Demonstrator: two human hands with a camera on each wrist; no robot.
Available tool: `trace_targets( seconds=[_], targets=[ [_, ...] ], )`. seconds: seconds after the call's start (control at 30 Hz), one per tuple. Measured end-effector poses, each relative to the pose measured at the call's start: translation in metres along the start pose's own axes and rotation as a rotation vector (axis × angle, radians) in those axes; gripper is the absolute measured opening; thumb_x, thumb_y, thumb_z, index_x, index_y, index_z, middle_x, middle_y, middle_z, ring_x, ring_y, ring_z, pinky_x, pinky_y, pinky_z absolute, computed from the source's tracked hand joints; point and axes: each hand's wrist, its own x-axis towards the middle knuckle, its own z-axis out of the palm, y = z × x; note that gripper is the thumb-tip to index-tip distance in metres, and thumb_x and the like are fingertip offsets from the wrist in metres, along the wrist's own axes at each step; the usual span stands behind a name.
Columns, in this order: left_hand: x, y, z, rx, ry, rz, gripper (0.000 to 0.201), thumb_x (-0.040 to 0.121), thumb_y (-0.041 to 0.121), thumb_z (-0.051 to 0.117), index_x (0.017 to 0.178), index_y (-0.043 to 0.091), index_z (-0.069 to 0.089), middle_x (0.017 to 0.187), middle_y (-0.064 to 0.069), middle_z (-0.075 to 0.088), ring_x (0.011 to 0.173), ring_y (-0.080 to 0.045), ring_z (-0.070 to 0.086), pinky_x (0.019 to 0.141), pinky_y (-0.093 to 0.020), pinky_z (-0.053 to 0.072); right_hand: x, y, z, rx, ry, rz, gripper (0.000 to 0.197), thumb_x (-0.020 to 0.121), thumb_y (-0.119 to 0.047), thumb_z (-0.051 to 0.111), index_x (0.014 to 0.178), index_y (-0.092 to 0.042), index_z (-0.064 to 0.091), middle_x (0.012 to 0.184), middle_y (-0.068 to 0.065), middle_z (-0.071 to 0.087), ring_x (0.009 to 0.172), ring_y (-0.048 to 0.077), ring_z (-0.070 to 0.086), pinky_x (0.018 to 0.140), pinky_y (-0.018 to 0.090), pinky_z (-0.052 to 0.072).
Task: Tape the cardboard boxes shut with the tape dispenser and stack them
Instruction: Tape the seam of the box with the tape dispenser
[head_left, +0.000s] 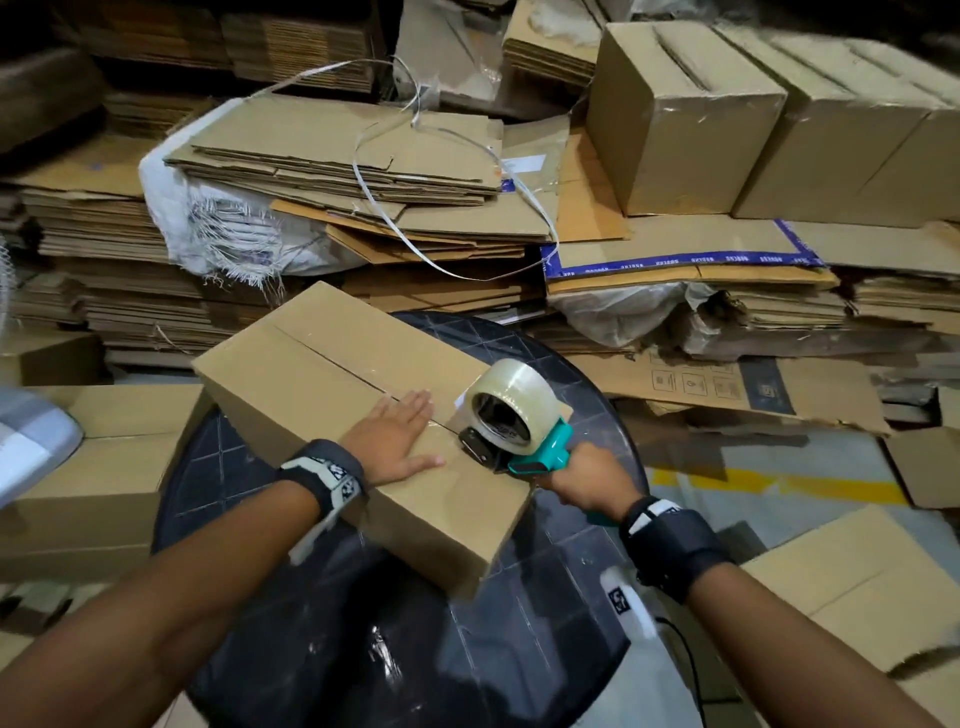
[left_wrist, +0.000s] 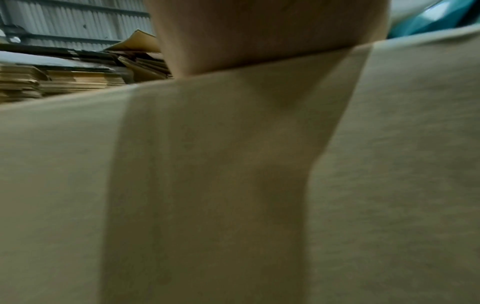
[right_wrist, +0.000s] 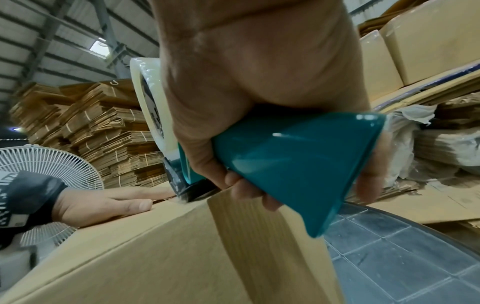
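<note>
A closed brown cardboard box (head_left: 322, 384) lies on a round black table (head_left: 524, 649), its top seam running away from me. My left hand (head_left: 400, 441) lies flat on the box top beside the seam, fingers straight. My right hand (head_left: 587, 483) grips the teal handle of the tape dispenser (head_left: 519, 431), whose clear tape roll (head_left: 511, 397) stands above the box's near end. The dispenser's black front rests on the seam right by the left fingertips. In the right wrist view the fingers (right_wrist: 244, 185) curl round the teal handle (right_wrist: 293, 164) over the box edge (right_wrist: 145, 246). The left wrist view is filled by box cardboard (left_wrist: 233, 185).
Several taped boxes (head_left: 727, 119) stand in a row at the back right on flattened cardboard. Stacks of flat cartons (head_left: 337, 161) with loose white strapping fill the back. More boxes (head_left: 93, 467) sit left of the table, flat cardboard (head_left: 857, 587) to the right. A white fan (right_wrist: 46, 164) stands at the left.
</note>
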Motion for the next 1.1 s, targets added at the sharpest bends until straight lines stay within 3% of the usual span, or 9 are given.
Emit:
trace_targets(
  seconds=[0.13,0.33,0.47,0.63,0.73,0.8,0.9,1.03,1.1],
  targets=[
    [0.003,0.021,0.006,-0.023,0.025,0.002,0.116,0.074,0.091,0.003,0.160,0.013,-0.005,0.166,-0.005,-0.014,0.154,-0.017,-0.011,0.124,-0.044,-0.006,-0.006,-0.005,-0.006,0.009,-0.018,-0.037,0.027,0.070,-0.048,0.067,0.077,-0.023,0.061,0.086,0.006,0.072,0.082,0.024,0.069,0.079,0.042,0.060],
    [0.006,0.009,0.008,-0.004,0.009,0.014,0.120,0.073,0.095,0.003,0.160,0.013,-0.003,0.167,-0.004,-0.011,0.154,-0.015,-0.010,0.124,-0.042,-0.005,-0.028,0.022,-0.033,0.088,0.007,0.046,0.023,0.081,-0.030,0.071,0.083,-0.007,0.072,0.074,0.006,0.073,0.063,0.018,0.068,0.065,0.033,0.056],
    [0.004,0.021,0.003,0.015,0.012,-0.005,0.111,0.080,0.088,0.011,0.160,0.012,-0.004,0.167,-0.006,-0.012,0.154,-0.016,-0.010,0.124,-0.042,-0.006,-0.047,0.064,-0.030,0.146,-0.024,0.080,0.013,0.081,-0.019,0.071,0.083,-0.005,0.071,0.070,0.007,0.072,0.062,0.017,0.066,0.067,0.039,0.057],
    [-0.004,0.076,0.000,-0.054,0.035,0.051,0.131,0.062,0.097,-0.006,0.160,0.010,-0.002,0.167,-0.008,-0.011,0.154,-0.018,-0.011,0.125,-0.043,-0.006,-0.049,0.075,-0.013,0.116,0.032,0.055,0.016,0.080,-0.025,0.074,0.093,-0.017,0.067,0.077,0.001,0.072,0.074,0.017,0.070,0.074,0.037,0.059],
    [-0.005,0.124,0.008,-0.092,0.055,0.143,0.128,0.068,0.099,0.007,0.160,0.011,-0.005,0.165,-0.004,-0.016,0.153,-0.017,-0.016,0.124,-0.044,-0.010,-0.050,0.080,-0.007,0.120,0.043,0.037,0.013,0.080,-0.026,0.074,0.086,-0.017,0.068,0.073,-0.001,0.072,0.075,0.020,0.070,0.075,0.038,0.058],
    [-0.004,0.143,0.013,-0.090,0.069,0.144,0.121,0.075,0.093,0.026,0.159,0.012,-0.008,0.162,-0.003,-0.020,0.151,-0.017,-0.019,0.122,-0.044,-0.014,-0.051,0.083,-0.004,0.150,0.050,0.024,0.020,0.073,-0.033,0.072,0.083,-0.016,0.069,0.074,0.002,0.072,0.075,0.021,0.070,0.073,0.039,0.058],
    [-0.003,0.145,0.011,-0.088,0.061,0.111,0.104,0.085,0.063,0.045,0.160,0.011,-0.006,0.165,-0.007,-0.017,0.152,-0.017,-0.018,0.119,-0.039,-0.018,-0.051,0.087,0.003,0.166,0.066,-0.002,0.031,0.058,-0.047,0.061,0.073,-0.020,0.065,0.068,0.000,0.067,0.067,0.017,0.065,0.063,0.034,0.052],
    [-0.006,0.123,0.005,-0.058,0.035,0.129,0.100,0.079,0.059,0.031,0.160,0.011,-0.002,0.165,-0.008,-0.015,0.152,-0.017,-0.016,0.123,-0.043,-0.013,-0.054,0.070,0.012,0.207,0.083,-0.046,0.014,0.073,-0.031,0.072,0.075,-0.017,0.067,0.069,0.001,0.071,0.067,0.015,0.068,0.065,0.036,0.058],
    [-0.008,0.106,0.004,-0.038,0.033,0.146,0.100,0.078,0.060,0.027,0.160,0.010,0.002,0.166,-0.009,-0.012,0.153,-0.017,-0.014,0.123,-0.043,-0.012,-0.054,0.056,0.017,0.221,0.095,-0.078,0.013,0.082,-0.016,0.071,0.073,-0.021,0.063,0.061,-0.006,0.067,0.058,0.004,0.064,0.055,0.022,0.053]
  ],
)
